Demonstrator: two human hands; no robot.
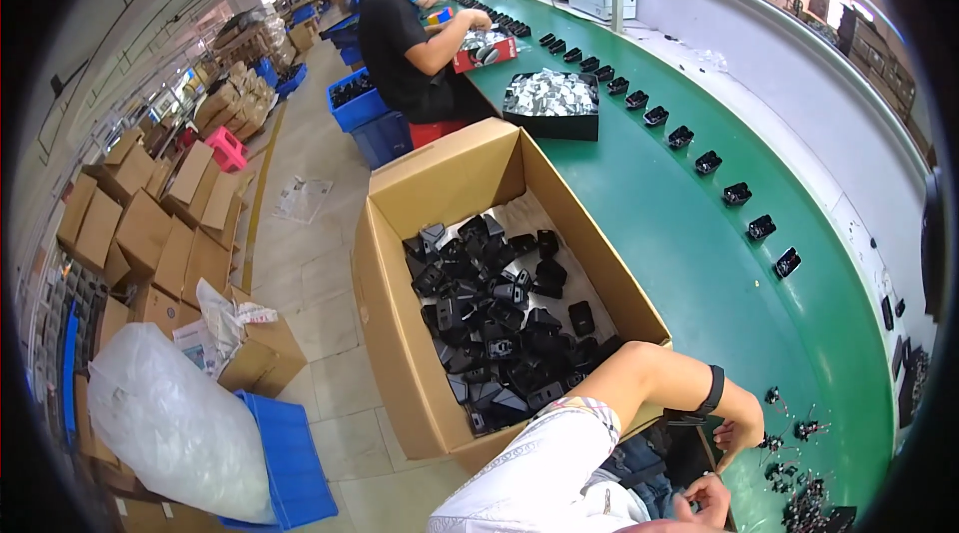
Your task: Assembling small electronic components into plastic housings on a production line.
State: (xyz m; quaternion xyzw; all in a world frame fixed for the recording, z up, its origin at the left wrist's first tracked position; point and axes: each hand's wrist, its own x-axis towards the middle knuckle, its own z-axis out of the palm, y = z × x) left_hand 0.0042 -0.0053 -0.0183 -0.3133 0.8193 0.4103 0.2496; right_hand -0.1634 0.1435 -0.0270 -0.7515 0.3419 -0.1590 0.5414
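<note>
Along one edge of the green table (679, 233), a cardboard box (392, 353) held heaped black casings (504, 313), bare tabletop separating it from a row of black units (708, 162); wired parts (807, 429) lay near the left hand (737, 430); whether it or the right hand (710, 501) clamped anything, I couldn't tell

the box (388, 353) is matt cardboard — the housings (509, 315) inside, smooth plastic.

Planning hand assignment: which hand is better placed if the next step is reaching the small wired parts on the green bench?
Likely the left hand: it is right beside the nearest wired part. The right hand sits lower, farther from that part.
</note>
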